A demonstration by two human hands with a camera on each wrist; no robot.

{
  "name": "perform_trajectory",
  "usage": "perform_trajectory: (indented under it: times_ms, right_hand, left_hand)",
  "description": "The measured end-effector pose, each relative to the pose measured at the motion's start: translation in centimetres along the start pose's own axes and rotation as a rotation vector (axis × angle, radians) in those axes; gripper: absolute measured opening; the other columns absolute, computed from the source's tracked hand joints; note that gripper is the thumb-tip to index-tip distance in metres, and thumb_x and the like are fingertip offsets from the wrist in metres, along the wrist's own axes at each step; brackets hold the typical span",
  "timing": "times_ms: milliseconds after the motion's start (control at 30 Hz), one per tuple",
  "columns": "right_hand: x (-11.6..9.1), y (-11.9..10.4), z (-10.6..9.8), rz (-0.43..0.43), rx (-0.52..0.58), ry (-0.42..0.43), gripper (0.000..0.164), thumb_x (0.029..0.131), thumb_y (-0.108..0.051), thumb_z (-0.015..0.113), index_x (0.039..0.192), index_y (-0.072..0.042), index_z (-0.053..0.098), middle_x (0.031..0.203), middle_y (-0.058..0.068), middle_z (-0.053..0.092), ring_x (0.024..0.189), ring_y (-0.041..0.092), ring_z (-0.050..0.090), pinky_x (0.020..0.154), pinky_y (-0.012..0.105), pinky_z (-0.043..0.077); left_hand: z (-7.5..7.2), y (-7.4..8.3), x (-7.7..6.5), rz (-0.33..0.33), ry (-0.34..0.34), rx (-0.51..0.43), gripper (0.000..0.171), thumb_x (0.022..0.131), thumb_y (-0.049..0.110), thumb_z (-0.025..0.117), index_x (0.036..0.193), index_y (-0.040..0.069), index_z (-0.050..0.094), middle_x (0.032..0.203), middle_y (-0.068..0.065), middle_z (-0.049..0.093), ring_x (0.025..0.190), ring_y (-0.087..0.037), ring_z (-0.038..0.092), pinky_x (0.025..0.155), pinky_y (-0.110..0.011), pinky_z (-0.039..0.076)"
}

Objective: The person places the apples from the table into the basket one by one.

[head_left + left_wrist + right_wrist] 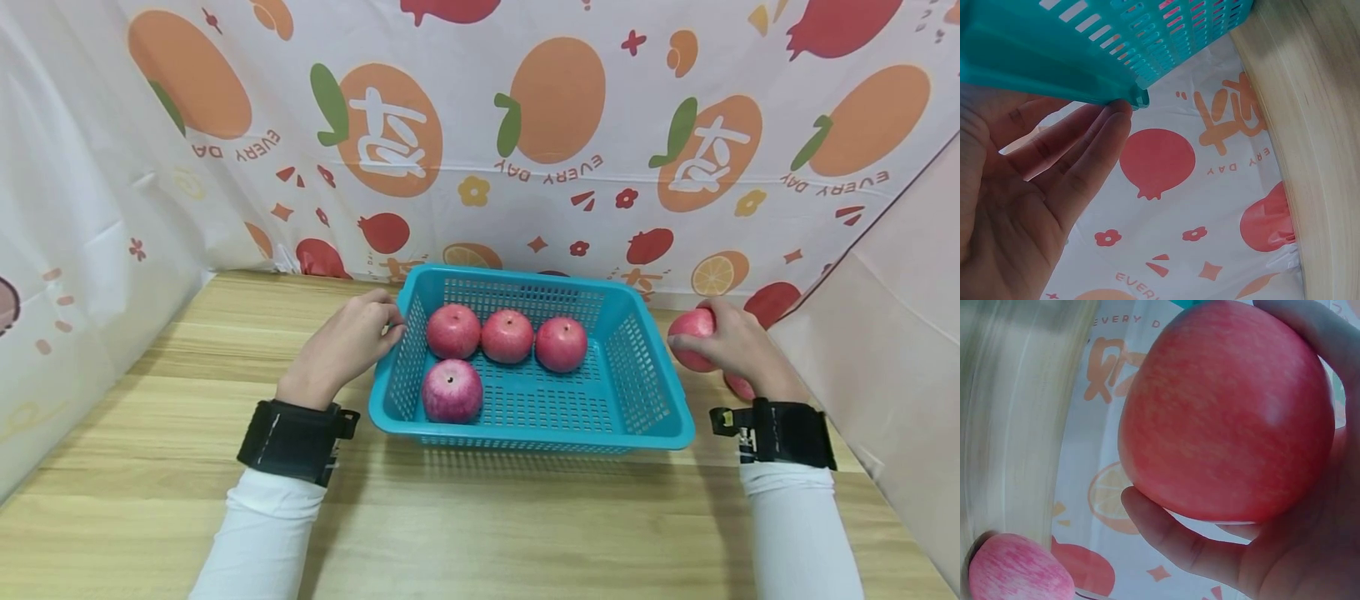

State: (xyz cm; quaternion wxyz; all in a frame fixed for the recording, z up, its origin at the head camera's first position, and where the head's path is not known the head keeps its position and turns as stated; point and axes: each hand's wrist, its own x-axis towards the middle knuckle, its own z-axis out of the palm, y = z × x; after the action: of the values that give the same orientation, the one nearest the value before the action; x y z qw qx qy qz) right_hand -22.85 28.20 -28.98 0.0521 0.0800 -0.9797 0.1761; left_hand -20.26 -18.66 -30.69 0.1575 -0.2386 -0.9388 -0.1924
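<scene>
**Loading the blue perforated basket [540,435]: fifth apple [1225,419] in hand**

From where I stand, the step in hand reads as the transfer of a single fruit from the wooden table [525,533] to the basket.

The right hand [746,346] is clamped round the fifth apple, its thumb and fingers on opposite sides. The fruit is outside the basket's right rim, near it but not over the interior. The left hand [352,337] has its fingers bent at the left rim and grips it, presumably to prevent sliding.

Basket contents: three red apples [507,337] in a row toward the far side, and one purple-red apple [452,392] in front of the leftmost. The front right of the floor is bare. A sixth apple [1020,569] rests on the table, partly covered by the right hand in the head view.

Next move, in my judgement: raise the held fruit clear of the rim, carry it inward over the bare floor, and lower it before releasing. Caution: a low path could catch the rim.
</scene>
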Motion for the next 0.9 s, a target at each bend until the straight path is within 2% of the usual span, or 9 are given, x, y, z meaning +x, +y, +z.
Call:
perform_trajectory:
  times_ms: [433,700,900]
  right_hand:
    - [0.26,-0.33,-0.11,-0.033,0.035,-0.006,0.074,0.078,-0.048,0.063,0.122,0.005,0.036,0.108,0.024,0.048,0.090,0.039,0.047,0.064,0.052,0.053]
    - [0.17,-0.44,-0.02,-0.013,0.032,-0.002,0.076,0.076,-0.048,0.065,0.123,0.004,0.036,0.109,0.025,0.048,0.091,0.040,0.047,0.065,0.053,0.053]
    - [0.25,-0.50,-0.10,-0.032,0.033,-0.002,0.076,0.077,-0.048,0.064,0.123,0.005,0.037,0.108,0.025,0.048,0.090,0.039,0.048,0.064,0.052,0.053]
  left_hand:
    - [0.02,-0.05,-0.09,-0.002,0.006,-0.002,0.010,0.079,0.005,0.066,0.085,-0.002,0.066,0.084,-0.012,0.055,0.074,-0.021,0.053,0.066,-0.038,0.055]
    - [0.01,0.03,-0.02,0.003,0.003,0.000,0.010,0.079,0.005,0.066,0.086,-0.003,0.066,0.084,-0.012,0.056,0.074,-0.022,0.054,0.066,-0.038,0.055]
    - [0.00,0.02,-0.02,0.004,0.003,0.001,0.010,0.079,0.005,0.066,0.086,-0.002,0.066,0.085,-0.012,0.056,0.075,-0.022,0.054,0.067,-0.039,0.055]
